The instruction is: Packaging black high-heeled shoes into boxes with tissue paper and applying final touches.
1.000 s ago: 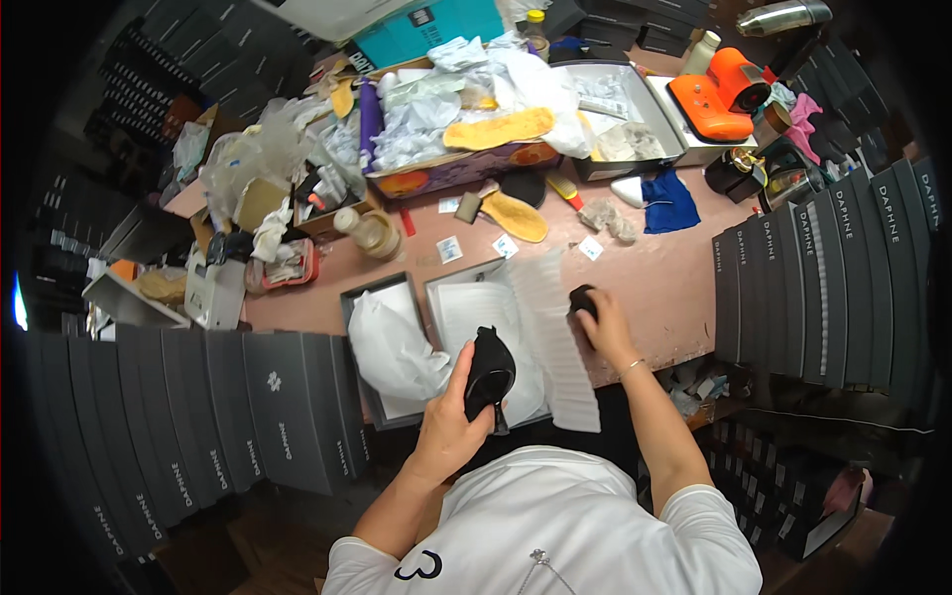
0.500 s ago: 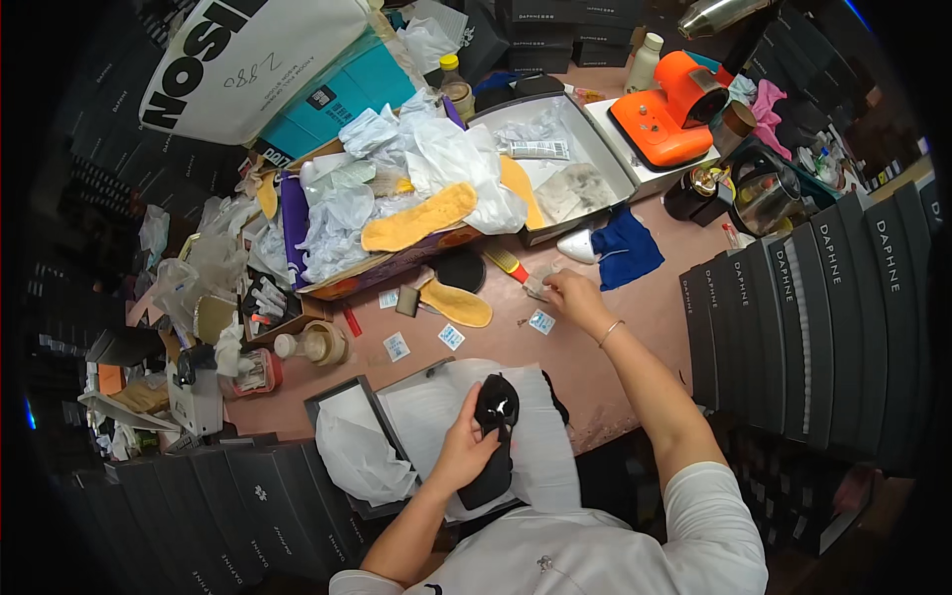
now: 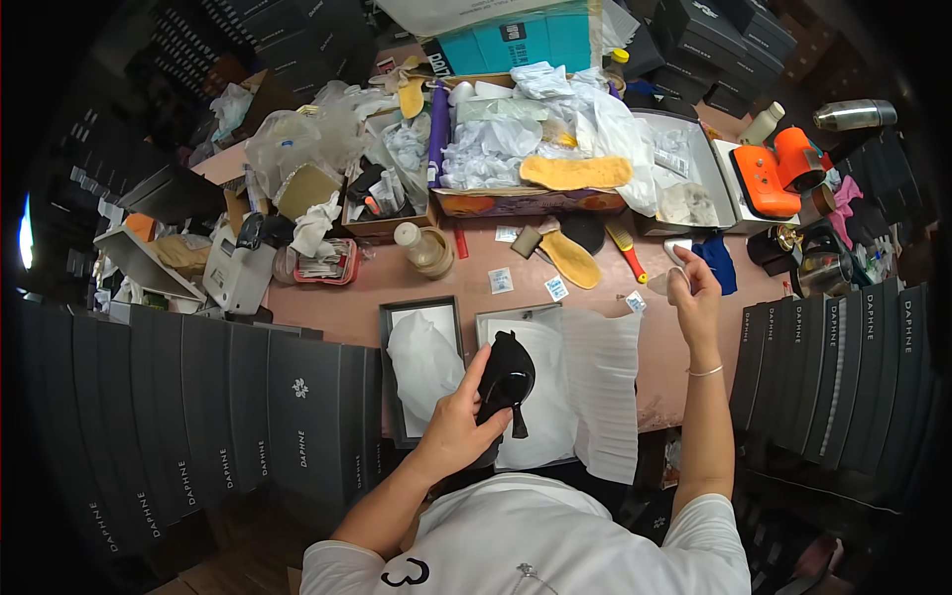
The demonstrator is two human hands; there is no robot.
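My left hand [image 3: 458, 428] is closed around a black shoe [image 3: 508, 375], which is tilted above the white lining paper of an open shoe box [image 3: 518, 315]. Its inside looks glossy. At the right, my right hand [image 3: 700, 297] is raised over the table with its fingers pinching a small greyish piece [image 3: 676, 288]; what it is made of is unclear. Near that hand are a blue cloth [image 3: 716, 266], a white object [image 3: 677, 248], a brush with a red and yellow handle [image 3: 627, 253], and a small printed sachet [image 3: 635, 300].
White paper fills a second box part [image 3: 424, 362] at left. Behind lie a yellow insole [image 3: 572, 260], a jar [image 3: 428, 250] and a purple carton [image 3: 516, 203] heaped with crumpled paper. Dark shoe boxes are stacked left [image 3: 238, 416] and right [image 3: 828, 367]. An orange device [image 3: 773, 178] stands back right.
The view has swung left, so the table things sit differently in it. The black shoe has been turned in my left hand. My right hand has drawn back from beside the brush with the greyish piece.
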